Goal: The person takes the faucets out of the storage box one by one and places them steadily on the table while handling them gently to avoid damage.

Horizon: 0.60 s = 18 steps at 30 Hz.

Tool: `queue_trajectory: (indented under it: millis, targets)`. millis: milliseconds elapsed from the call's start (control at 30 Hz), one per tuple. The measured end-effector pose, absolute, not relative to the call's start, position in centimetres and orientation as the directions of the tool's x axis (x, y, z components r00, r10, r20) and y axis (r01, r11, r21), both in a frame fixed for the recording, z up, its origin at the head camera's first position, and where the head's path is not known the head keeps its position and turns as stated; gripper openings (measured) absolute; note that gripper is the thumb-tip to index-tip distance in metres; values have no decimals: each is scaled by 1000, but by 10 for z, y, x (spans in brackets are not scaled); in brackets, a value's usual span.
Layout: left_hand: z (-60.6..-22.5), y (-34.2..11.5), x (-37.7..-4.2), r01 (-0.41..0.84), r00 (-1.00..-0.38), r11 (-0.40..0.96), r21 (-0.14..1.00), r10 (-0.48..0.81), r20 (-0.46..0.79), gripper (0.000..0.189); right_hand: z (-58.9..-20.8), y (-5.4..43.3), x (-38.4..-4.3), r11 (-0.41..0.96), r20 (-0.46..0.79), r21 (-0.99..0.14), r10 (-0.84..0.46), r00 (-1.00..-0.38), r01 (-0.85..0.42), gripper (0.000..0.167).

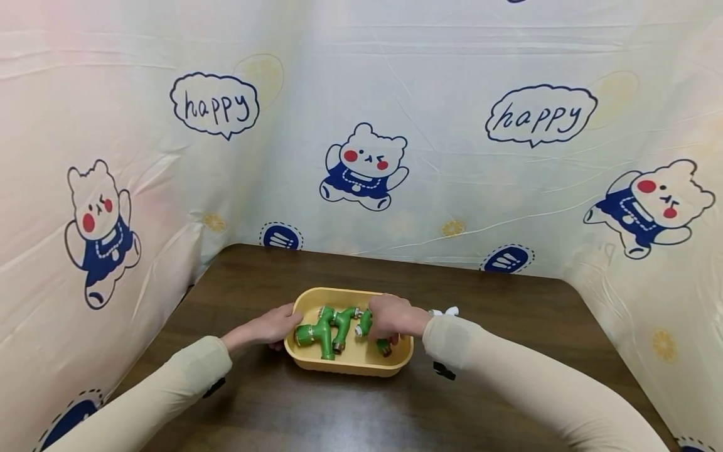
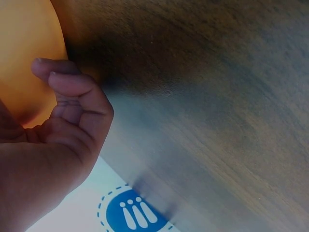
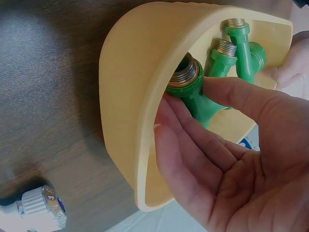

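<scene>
A yellow plastic basin rests on the table, with several green branched pipe fittings inside. My left hand holds the basin's left end, thumb at the rim and fingers against the outer wall. My right hand reaches in at the right end and grips a green pipe fitting between thumb and fingers, its threaded metal mouth pointing at the basin wall. Two more fittings, a larger one and a slimmer one, lie side by side in the left half. The right hand covers part of the held fitting in the head view.
Beyond the right wrist, outside the basin, lies a white piece with a ribbed, numbered knob. The dark wooden table extends around the basin. Printed cloth hangs along the table's back and sides.
</scene>
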State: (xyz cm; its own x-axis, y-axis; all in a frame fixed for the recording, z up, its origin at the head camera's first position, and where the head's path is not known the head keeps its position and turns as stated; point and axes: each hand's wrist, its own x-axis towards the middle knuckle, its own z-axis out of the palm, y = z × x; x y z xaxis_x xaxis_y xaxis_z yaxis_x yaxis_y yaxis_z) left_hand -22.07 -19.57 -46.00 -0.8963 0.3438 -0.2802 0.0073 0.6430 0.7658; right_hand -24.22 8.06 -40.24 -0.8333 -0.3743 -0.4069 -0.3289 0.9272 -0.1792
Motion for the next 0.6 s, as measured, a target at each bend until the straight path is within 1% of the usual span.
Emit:
queue_trajectory:
  millis: [233,333,367,400,433,567,600]
  targets:
    - [-461,-196,-219,-2,-895,644,765,339,-288,39,-403,80,-242,938,-420,-192,-345,-839,-290,22]
    - [-462,-198,-220,1,-889,639,769,353,-293,40,-410,79,-247,942,-432,-191,-335,-837,-277,22]
    - [-462,-199,-221,3,-885,638,770,359,-295,41,-429,84,-260,934,-424,-199,-355,-833,-297,24]
    - [-463,-200,-222,6,-882,636,772,368,-296,42,-431,84,-262,935,-431,-200,-354,-830,-294,25]
    - [-467,-203,-225,41,-875,625,779,399,-275,43,-432,84,-263,935,-431,-200,-353,-830,-294,25]
    - [-469,-207,-229,56,-862,608,792,429,-269,44,-425,85,-261,933,-428,-208,-357,-830,-294,25]
    - [-470,-207,-230,56,-860,606,794,433,-269,44,-405,81,-249,940,-435,-202,-338,-835,-275,23]
